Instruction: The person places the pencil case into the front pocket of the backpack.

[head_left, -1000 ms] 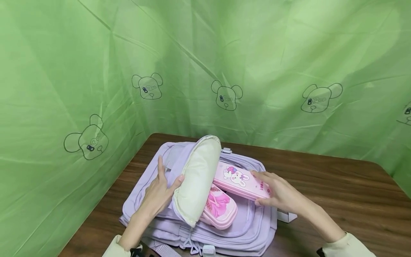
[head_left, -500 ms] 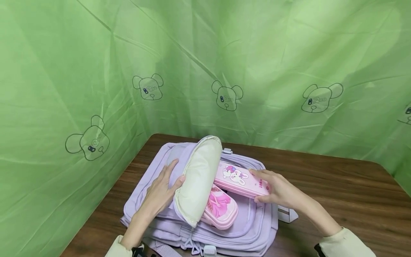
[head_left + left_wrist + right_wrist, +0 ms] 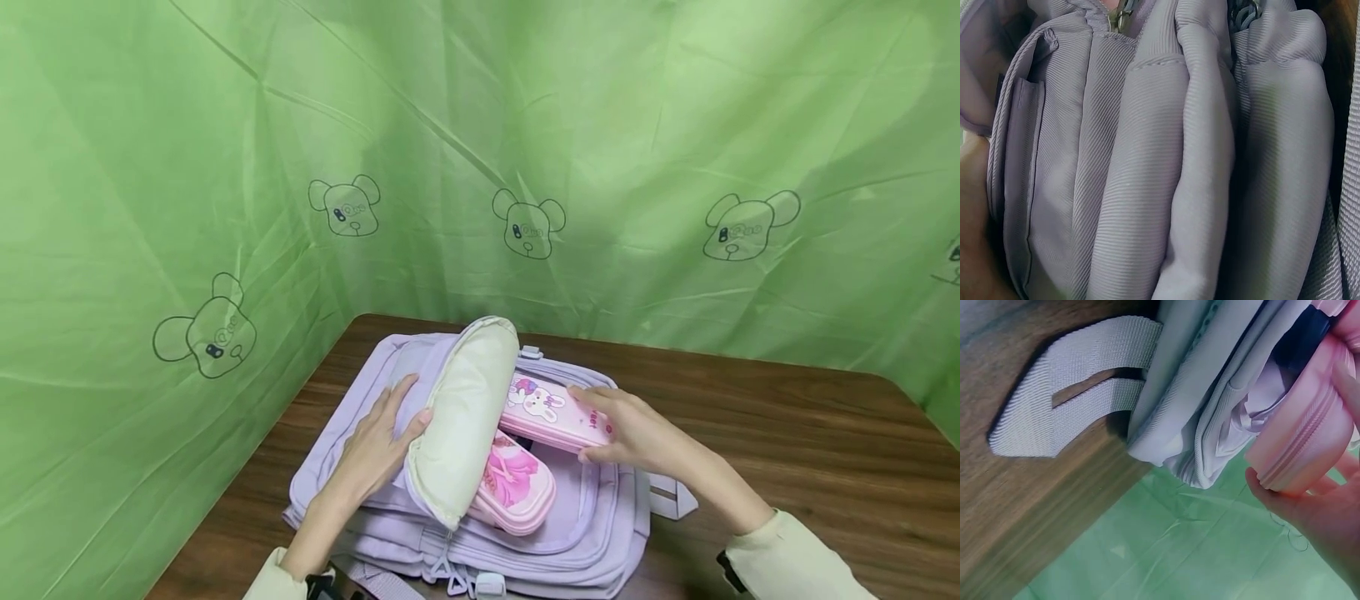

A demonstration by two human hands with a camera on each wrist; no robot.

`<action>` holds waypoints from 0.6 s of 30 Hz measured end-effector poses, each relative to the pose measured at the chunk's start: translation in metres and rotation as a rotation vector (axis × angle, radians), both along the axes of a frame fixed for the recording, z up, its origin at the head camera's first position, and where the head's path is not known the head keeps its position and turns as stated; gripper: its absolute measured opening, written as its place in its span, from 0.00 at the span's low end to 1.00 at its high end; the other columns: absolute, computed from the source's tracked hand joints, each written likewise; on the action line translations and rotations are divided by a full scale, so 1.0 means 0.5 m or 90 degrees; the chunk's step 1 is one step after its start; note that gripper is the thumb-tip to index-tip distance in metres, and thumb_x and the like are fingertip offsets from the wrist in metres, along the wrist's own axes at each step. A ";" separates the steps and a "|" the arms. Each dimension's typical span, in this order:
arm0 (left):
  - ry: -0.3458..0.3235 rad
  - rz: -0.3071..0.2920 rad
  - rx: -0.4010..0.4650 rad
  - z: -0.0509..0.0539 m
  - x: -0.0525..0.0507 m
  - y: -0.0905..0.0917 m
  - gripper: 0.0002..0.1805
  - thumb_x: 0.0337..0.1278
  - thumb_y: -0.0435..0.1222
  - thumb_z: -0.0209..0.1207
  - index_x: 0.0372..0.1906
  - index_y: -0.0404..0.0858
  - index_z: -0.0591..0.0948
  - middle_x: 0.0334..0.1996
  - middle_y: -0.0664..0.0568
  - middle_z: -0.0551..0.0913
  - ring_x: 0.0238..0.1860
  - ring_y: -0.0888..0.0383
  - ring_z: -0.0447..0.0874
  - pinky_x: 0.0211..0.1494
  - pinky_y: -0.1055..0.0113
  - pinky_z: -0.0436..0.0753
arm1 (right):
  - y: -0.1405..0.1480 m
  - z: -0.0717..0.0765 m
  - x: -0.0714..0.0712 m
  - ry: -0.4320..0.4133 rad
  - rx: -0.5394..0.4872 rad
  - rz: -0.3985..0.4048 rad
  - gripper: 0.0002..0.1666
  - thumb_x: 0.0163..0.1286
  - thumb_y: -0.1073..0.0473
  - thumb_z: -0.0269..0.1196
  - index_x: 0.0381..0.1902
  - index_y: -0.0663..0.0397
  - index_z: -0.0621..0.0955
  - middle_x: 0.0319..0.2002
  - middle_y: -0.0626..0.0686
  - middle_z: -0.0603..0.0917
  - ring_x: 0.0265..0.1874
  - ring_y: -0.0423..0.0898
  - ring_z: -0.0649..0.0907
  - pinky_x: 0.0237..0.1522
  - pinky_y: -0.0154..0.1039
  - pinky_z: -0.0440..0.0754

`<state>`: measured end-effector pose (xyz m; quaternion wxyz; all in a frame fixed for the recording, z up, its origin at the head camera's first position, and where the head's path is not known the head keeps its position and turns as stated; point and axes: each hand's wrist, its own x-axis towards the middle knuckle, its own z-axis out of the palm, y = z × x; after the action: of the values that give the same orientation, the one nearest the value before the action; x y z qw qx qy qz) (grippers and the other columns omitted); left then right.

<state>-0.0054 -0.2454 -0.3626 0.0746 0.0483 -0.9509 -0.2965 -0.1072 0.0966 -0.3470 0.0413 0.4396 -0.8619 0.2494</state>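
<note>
A lilac backpack [image 3: 600,533] lies flat, its cream-lined front flap [image 3: 461,425] folded back. My left hand [image 3: 371,442] rests against the flap's lilac side with fingers extended, the thumb reaching the lining's edge. My right hand [image 3: 633,429] grips the outer end of a pink pencil case [image 3: 558,417] printed with a white rabbit, thumb below and fingers across the top. That case's inner end is hidden under the flap. Below it, a second pink pencil case [image 3: 517,487] with a princess-dress picture sticks out from the flap. In the right wrist view the held case [image 3: 1300,434] shows its zip.
A dark brown wooden table [image 3: 780,417] carries the backpack. A webbing strap loop [image 3: 1029,419] sticks out at its right side. Zip pulls [image 3: 450,575] and a buckle [image 3: 490,585] hang at the front. Green curtain [image 3: 637,125] surrounds the table's back and left.
My right hand has moved left, sliding the rabbit pencil case farther under the flap. The left hand's raised index finger has come down closer to the flap.
</note>
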 end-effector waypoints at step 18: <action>0.025 -0.009 0.001 -0.005 0.000 -0.004 0.34 0.63 0.61 0.43 0.72 0.58 0.54 0.69 0.33 0.54 0.60 0.27 0.59 0.54 0.29 0.60 | -0.030 -0.018 -0.006 0.012 -0.007 -0.032 0.50 0.46 0.47 0.75 0.62 0.66 0.69 0.52 0.64 0.77 0.52 0.57 0.76 0.53 0.52 0.74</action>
<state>-0.0052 -0.2474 -0.3652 0.0912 0.0358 -0.9494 -0.2985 -0.1101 0.0818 -0.3558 0.0583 0.4199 -0.8709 0.2487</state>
